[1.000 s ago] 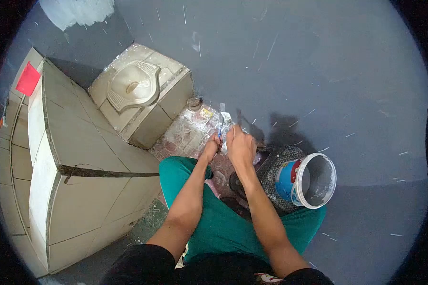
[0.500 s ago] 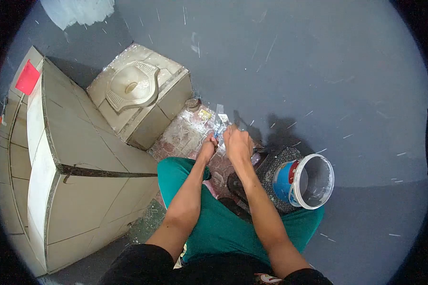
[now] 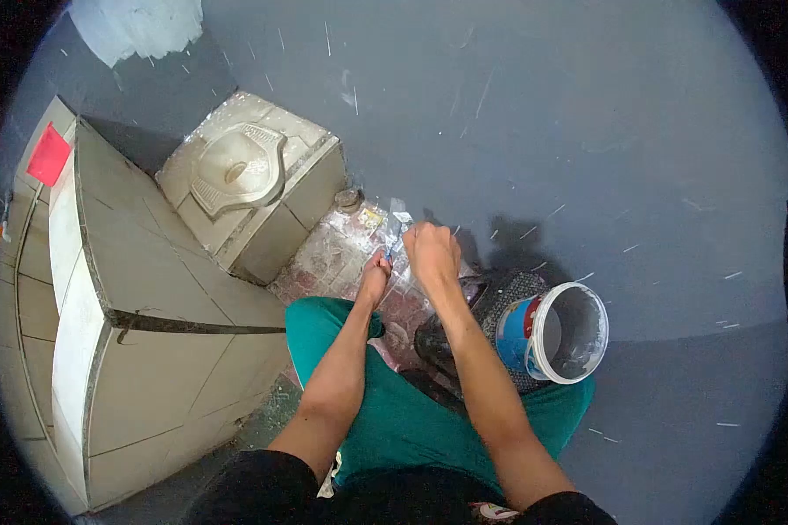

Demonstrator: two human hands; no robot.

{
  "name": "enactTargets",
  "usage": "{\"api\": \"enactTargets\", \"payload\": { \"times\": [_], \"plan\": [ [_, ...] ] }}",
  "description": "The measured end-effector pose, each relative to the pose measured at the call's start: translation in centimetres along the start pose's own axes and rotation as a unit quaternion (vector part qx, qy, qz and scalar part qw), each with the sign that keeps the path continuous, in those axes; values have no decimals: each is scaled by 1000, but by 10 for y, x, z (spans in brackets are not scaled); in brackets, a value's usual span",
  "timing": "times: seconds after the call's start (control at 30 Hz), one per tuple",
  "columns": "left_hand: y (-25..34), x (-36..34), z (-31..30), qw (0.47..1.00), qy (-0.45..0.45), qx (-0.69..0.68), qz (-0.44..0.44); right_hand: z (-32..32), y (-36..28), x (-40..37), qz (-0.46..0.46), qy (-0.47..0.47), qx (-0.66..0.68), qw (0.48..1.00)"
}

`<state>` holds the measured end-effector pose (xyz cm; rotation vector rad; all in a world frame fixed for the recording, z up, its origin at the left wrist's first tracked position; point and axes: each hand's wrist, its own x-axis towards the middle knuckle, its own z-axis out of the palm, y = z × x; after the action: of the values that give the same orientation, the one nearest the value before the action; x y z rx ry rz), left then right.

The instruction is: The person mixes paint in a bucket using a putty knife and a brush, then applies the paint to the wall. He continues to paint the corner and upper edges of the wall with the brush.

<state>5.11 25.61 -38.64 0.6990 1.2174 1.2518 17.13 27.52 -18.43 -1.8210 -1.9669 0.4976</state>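
Observation:
My left hand (image 3: 376,278) is closed around the blue handle of what looks like a putty knife (image 3: 395,226), its flat grey blade pointing away from me. Close beside the blade, my right hand (image 3: 432,255) is curled into a fist with the knuckles up. Whatever its fingers grip is hidden beneath them, and I cannot tell what it is. Both hands are over the patterned floor (image 3: 317,255), which is spattered with white. At my right knee a bucket (image 3: 545,337) with a blue and red label leans on its side, mouth facing right, with whitish smears inside.
A squat toilet (image 3: 236,171) is set in a raised tiled block at the far left. Nearer stands a tiled partition (image 3: 162,376) with a red piece (image 3: 50,156) on top. A brown lump (image 3: 348,200) lies by the block. The grey wall (image 3: 604,114) carries white streaks.
The view has shifted slightly. Both hands stay close together, and my right hand has turned a little and moved slightly left beside the blade. The bucket remains in place.

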Motion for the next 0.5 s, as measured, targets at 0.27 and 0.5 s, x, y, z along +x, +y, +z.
{"api": "enactTargets", "payload": {
  "times": [0.27, 0.5],
  "plan": [
    [-1, 1, 0, 1000, 5, 0, 21, -5, -5, 13, -5, -25, -6, 1000],
    [-5, 4, -7, 997, -3, 63, 39, -20, -3, 36, -29, -34, -31, 999]
  ]
}}
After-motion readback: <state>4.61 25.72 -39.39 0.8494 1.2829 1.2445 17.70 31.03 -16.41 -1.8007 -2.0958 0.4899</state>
